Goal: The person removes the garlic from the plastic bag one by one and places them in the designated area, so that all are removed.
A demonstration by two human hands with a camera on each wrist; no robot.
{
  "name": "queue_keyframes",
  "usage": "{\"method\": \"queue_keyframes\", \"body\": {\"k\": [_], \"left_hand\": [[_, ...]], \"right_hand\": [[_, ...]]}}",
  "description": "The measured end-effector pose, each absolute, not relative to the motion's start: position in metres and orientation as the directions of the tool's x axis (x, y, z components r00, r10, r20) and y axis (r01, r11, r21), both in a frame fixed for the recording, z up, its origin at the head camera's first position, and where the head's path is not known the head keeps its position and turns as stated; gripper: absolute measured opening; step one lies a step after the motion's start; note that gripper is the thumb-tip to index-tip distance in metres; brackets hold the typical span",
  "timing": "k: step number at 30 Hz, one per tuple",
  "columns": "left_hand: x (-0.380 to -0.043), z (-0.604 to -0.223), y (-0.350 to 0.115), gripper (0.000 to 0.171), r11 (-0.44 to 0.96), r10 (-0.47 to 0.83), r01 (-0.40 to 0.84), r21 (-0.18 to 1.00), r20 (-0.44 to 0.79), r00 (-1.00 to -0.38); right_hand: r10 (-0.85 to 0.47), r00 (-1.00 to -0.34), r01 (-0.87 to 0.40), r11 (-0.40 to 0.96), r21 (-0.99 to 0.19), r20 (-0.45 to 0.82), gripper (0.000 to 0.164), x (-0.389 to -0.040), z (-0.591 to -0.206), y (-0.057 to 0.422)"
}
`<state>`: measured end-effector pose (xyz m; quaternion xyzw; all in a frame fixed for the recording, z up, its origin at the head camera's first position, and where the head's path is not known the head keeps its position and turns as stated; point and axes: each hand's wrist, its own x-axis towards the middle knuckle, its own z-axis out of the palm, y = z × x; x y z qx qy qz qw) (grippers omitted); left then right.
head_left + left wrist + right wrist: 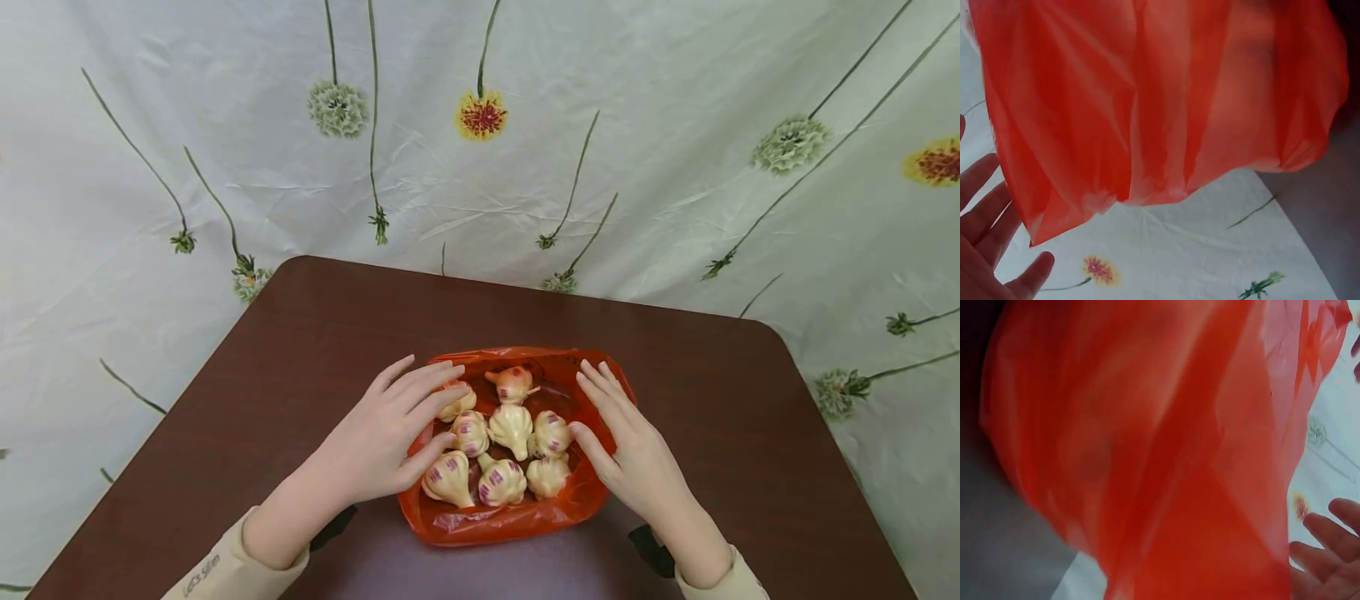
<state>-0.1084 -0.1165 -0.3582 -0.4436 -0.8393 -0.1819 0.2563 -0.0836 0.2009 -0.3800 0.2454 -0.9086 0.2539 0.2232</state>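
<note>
A red plastic bag [487, 527] stands on the table with its mouth spread wide. Inside lie several pale garlic bulbs [511, 429] with purplish printed marks, and toward the far side one bulb [513, 385] looks orange-red. My left hand [382, 433] is over the left rim, fingers extended, partly covering a bulb there. On the opposite rim, my right hand [636, 446] has its fingers spread, the fingertips just inside the opening. Neither hand holds anything. Both wrist views are mostly filled by the bag's outer wall [1166, 94], with the hand's fingers [1325, 540] beside it.
The dark brown table [360, 317] has rounded far corners. Behind and around it hangs a pale cloth [675, 83] printed with dandelions and yellow-red flowers. Dark straps [651, 550] sit at both wrists, below beige sleeves.
</note>
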Motion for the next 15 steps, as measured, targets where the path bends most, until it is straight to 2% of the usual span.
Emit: {"method": "queue_keyframes", "body": {"k": [9, 15], "left_hand": [[-0.107, -0.372, -0.115, 0.045, 0.600, 0.668, 0.796, 0.082, 0.497, -0.554], [-0.111, -0.379, -0.116, 0.055, 0.659, 0.644, 0.750, 0.058, 0.472, -0.602]], "right_hand": [[-0.365, -0.850, -0.513, 0.737, -0.440, 0.380, 0.054, -0.077, -0.386, 0.179], [-0.368, -0.878, -0.475, 0.741, -0.474, 0.306, 0.056, -0.080, -0.394, 0.169]]}}
